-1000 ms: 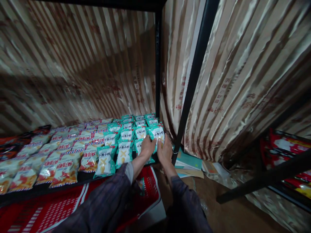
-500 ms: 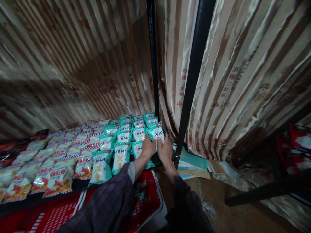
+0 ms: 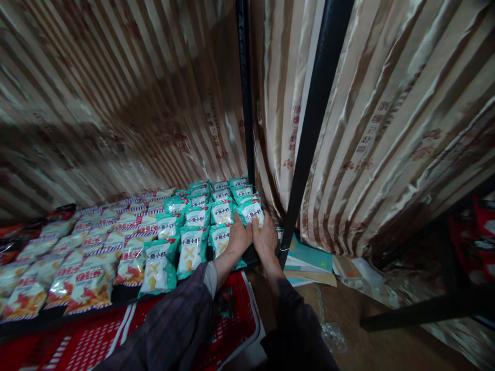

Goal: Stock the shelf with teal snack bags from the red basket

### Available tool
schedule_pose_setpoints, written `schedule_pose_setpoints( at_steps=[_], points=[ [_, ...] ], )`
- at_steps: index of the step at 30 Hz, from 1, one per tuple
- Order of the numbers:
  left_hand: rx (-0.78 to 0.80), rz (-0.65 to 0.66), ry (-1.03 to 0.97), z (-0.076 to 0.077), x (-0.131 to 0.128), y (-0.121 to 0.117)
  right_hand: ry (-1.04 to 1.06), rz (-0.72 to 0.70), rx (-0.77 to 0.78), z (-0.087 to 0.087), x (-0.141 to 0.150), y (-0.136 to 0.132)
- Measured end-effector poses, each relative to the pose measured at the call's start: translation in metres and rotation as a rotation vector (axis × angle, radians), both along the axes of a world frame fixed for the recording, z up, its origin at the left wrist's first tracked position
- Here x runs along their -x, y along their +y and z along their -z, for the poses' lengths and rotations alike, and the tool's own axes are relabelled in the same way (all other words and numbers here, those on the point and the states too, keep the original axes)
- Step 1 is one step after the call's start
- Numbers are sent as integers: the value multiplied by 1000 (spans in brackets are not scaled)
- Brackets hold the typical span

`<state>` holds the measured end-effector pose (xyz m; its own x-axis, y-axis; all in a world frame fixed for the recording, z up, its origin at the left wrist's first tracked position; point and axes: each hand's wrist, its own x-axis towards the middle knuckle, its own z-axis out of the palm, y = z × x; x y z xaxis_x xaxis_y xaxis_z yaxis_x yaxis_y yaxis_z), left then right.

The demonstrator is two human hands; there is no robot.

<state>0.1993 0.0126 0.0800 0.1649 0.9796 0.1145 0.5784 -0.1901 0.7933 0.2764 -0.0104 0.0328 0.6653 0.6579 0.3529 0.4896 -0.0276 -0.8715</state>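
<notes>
Rows of green-and-white snack packets lie on a low black shelf. My left hand and my right hand meet at the shelf's right front corner. Both hold one green packet at the right end of the rows, fingers curled on its lower edge. Another green packet lies partly under my left hand. Dark striped sleeves cover both forearms.
Orange-and-white snack packets fill the shelf's left side. A red plastic basket sits below the shelf. A black upright post stands just right of my hands. Striped curtain fabric hangs behind. Books and papers lie on the floor.
Both hands have drawn closer together on the right-hand green packet, and the fingers have curled more tightly round it. The camera has shifted slightly.
</notes>
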Motion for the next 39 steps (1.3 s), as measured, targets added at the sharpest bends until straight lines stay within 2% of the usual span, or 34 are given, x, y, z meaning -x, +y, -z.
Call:
schedule_pose_setpoints(
  at_steps=[10, 16, 31, 39],
  points=[
    [56, 6, -93, 3, -3, 0, 54, 88, 113, -1, 2, 0],
    [81, -8, -54, 0, -3, -3, -49, 104, 220, -1, 3, 0],
    [85, 3, -43, 2, -6, -4, -118, 51, 190, 10, -2, 3],
    [94, -2, -61, -9, -10, -16, -115, 37, 129, 12, -5, 1]
  ],
)
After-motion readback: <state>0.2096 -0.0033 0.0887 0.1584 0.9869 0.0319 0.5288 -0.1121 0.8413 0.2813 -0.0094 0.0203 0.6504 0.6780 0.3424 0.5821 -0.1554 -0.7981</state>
